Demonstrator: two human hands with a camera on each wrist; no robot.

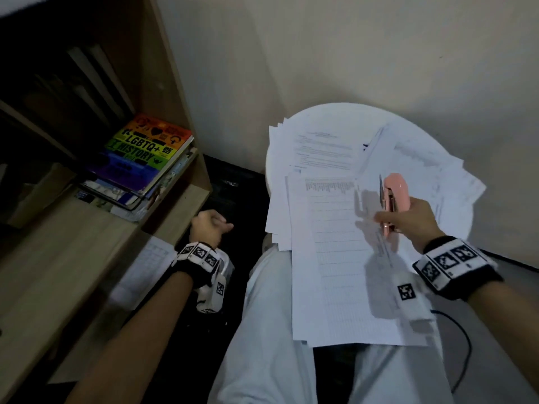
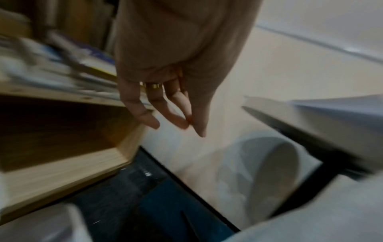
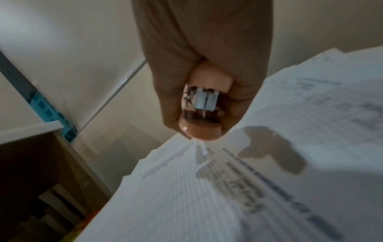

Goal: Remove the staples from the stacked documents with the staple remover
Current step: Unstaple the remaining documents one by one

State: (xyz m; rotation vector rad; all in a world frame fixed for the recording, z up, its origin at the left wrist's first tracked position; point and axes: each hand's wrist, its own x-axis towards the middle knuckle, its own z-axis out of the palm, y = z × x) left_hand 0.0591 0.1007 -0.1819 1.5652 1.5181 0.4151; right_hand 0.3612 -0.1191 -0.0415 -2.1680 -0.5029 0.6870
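Observation:
A loose stack of printed documents (image 1: 329,228) lies across my lap and onto a round white table (image 1: 329,115). My right hand (image 1: 388,220) grips a pink staple remover (image 1: 394,189) just above the top sheets, its metal end pointing away from me. In the right wrist view the fingers of my right hand (image 3: 199,131) wrap the pink staple remover (image 3: 204,101) over the blurred documents (image 3: 269,180). My left hand (image 1: 217,224) hangs off to the left of the papers, by the shelf. Its fingers (image 2: 176,122) hang loosely with nothing visible between them.
A wooden bookshelf (image 1: 175,211) stands close on the left, with a pile of books (image 1: 140,158) on one shelf. A wall is right behind the table. A black cable (image 1: 463,345) runs beside my right leg. The table's white pedestal (image 2: 269,172) stands on the dark floor.

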